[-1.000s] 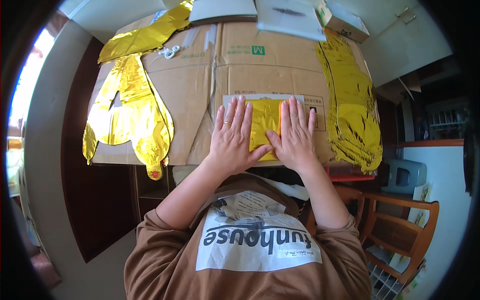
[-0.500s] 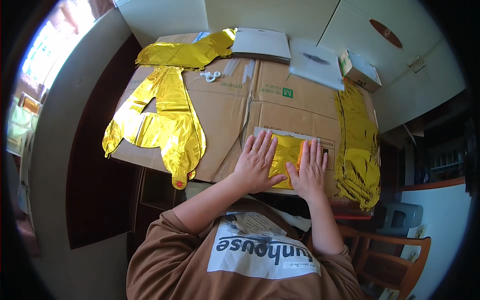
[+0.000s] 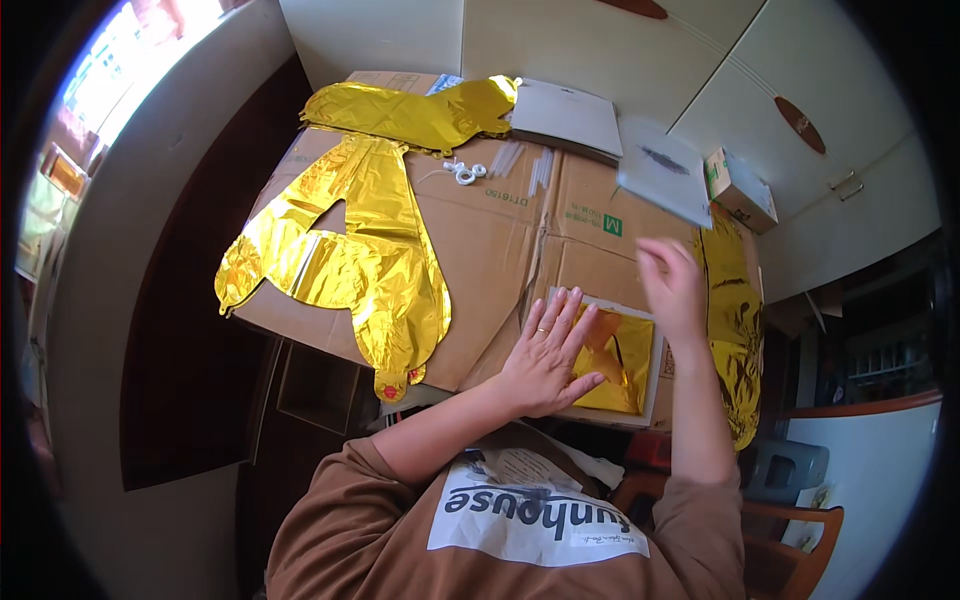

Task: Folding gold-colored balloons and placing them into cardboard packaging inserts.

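A folded gold foil balloon [image 3: 630,362] lies flat on a white sheet [image 3: 656,372] at the table's near edge. My left hand [image 3: 550,355] rests across its left side, fingers stretched out and palm down, a ring on one finger. Raised beyond the balloon's far right corner is my right hand [image 3: 672,285]; it is off the balloon, and motion blurs its bent fingers. Unfolded on the left lies a flat gold foil balloon [image 3: 390,270] shaped like a letter. Another flat gold foil balloon [image 3: 400,115] stretches along the far left edge.
Cardboard [image 3: 480,240] covers the table. White rings [image 3: 465,173] and clear straws [image 3: 540,170] lie near its far middle. Behind them are a white flat box [image 3: 565,118], a translucent sheet [image 3: 665,170] and a small carton [image 3: 740,190]. More gold foil [image 3: 732,310] hangs along the right edge.
My right hand has lifted off the folded balloon and moved up and away from me. My left hand stays on the balloon's left side. The whole view has shifted and tilted slightly.
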The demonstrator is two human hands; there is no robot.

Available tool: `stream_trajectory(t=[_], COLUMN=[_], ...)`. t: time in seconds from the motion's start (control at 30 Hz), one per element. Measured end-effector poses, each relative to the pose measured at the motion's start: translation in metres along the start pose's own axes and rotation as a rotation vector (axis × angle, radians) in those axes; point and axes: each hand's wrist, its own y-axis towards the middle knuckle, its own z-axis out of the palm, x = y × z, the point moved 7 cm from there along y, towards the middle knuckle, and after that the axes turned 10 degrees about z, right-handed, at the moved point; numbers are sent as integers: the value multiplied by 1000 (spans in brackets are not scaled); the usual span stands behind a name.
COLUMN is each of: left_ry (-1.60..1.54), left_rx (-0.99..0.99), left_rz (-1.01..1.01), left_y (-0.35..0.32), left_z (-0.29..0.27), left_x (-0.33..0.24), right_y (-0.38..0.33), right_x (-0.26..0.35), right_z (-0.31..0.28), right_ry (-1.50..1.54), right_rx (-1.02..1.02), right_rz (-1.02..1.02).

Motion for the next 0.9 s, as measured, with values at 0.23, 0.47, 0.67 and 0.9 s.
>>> stream_trajectory(t=[0.23, 0.47, 0.67, 0.9], left_ry=[-260, -344, -376, -183], left_rx=[-196, -213, -255, -83], left_rz=[56, 86, 85, 404], left_y=[-8, -19, -17, -3], left_z=[-20, -28, -35, -55], left_x=[1, 0, 0, -31], right_y=[134, 161, 143, -48], right_x=[54, 48, 37, -32], right_z=[197, 245, 160, -13], right_ry=[-170, -447, 619, 529], right_rx=[230, 258, 450, 522], right_rz=[-450, -287, 205, 426])
